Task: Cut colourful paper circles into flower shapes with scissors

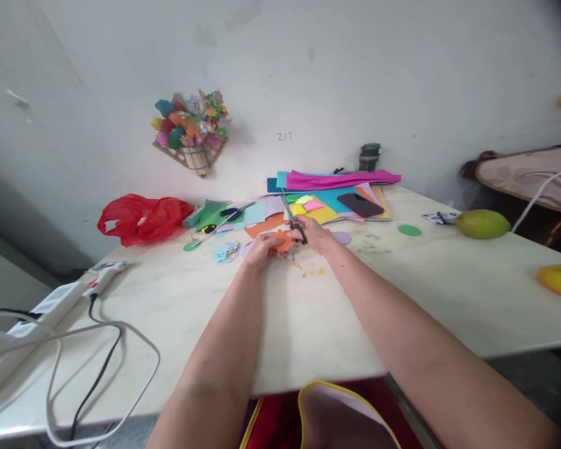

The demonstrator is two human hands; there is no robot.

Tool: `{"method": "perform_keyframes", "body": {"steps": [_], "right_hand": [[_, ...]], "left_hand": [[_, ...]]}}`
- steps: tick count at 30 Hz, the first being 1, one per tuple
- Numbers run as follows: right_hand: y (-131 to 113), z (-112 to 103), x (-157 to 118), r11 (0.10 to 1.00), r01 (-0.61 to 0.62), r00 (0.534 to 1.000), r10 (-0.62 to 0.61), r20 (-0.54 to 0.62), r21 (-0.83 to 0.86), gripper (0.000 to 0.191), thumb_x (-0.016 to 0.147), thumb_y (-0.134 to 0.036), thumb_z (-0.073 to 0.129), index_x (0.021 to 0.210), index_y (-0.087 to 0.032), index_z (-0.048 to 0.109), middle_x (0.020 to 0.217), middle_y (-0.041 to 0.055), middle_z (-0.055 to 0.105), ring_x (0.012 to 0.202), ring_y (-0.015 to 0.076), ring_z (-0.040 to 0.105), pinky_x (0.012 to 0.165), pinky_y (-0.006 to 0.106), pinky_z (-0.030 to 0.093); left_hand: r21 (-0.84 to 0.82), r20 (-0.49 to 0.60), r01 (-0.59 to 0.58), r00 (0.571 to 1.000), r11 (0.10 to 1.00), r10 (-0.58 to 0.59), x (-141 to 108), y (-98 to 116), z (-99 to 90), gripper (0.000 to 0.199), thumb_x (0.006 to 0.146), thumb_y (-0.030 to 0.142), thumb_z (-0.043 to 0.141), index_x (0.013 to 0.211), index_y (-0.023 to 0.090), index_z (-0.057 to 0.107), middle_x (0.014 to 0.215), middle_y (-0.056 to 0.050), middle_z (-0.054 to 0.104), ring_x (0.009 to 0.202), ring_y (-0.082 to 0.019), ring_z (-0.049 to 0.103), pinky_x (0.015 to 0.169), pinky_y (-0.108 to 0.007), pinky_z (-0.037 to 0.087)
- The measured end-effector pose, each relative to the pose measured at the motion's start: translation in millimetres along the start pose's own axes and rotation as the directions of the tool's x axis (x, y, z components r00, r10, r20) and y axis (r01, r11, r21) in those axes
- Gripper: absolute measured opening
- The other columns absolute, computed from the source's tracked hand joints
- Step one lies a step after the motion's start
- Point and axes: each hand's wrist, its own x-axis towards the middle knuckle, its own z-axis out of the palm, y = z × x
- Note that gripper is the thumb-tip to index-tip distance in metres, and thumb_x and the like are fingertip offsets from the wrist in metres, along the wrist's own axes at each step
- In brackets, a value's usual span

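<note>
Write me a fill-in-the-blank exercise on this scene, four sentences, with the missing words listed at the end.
1. The left hand holds a piece of paper coloured ____.
2. The right hand holds a cutting tool, a pair of ____.
3. The crumpled plastic bag on the left side of the table is coloured ____.
4. The bouquet of colourful flowers is mounted above the table, on the ____.

Missing words: orange; scissors; red; wall.
</note>
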Motion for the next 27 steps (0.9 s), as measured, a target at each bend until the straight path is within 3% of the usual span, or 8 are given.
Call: {"method": "perform_keyframes", "body": {"steps": [6,20,27], "right_hand": [[-2.8,-0.3,-0.1,1.0,-0.002,0.999,0.002,-0.052,-0.004,0.033,0.059,-0.023,0.08,0.083,-0.018,0.058,0.06,-0.0059,0.058,0.049,0.009,0.053,0.048,0.02,0.039],[-1.6,0.5,0.2,1.0,0.023,0.999,-0.023,-0.037,0.007,0.037,0.056,-0.023,0.082,0.084,-0.017,0.059,0.059,-0.0056,0.06,0.048,0.0085,0.053,0.047,0.02,0.038],[-0.6,-4.9,0.0,0.997,-0.073,0.997,0.072,-0.034,-0.021,0.032,0.064,-0.014,0.077,0.09,-0.016,0.058,0.055,-0.0041,0.062,0.043,0.0095,0.056,0.036,0.017,0.028]], "left_hand": [[-0.075,-0.151,-0.033,0.988,0.997,0.021,-1.7,3.4,0.8,0.02,0.058,0.021,0.081,0.061,0.016,0.063,0.057,-0.003,0.066,0.046,-0.012,0.056,0.057,-0.028,0.052],[-0.172,-0.223,-0.083,0.974,0.982,0.043,-3.6,6.7,3.8,0.035,0.056,0.018,0.09,0.06,0.016,0.055,0.064,0.0,0.067,0.059,-0.014,0.064,0.066,-0.032,0.059],[-0.155,-0.204,-0.077,0.978,0.985,0.045,-0.4,4.6,-3.3,0.027,0.062,0.022,0.09,0.075,0.015,0.067,0.075,-0.003,0.073,0.067,-0.016,0.07,0.081,-0.037,0.061]]}}
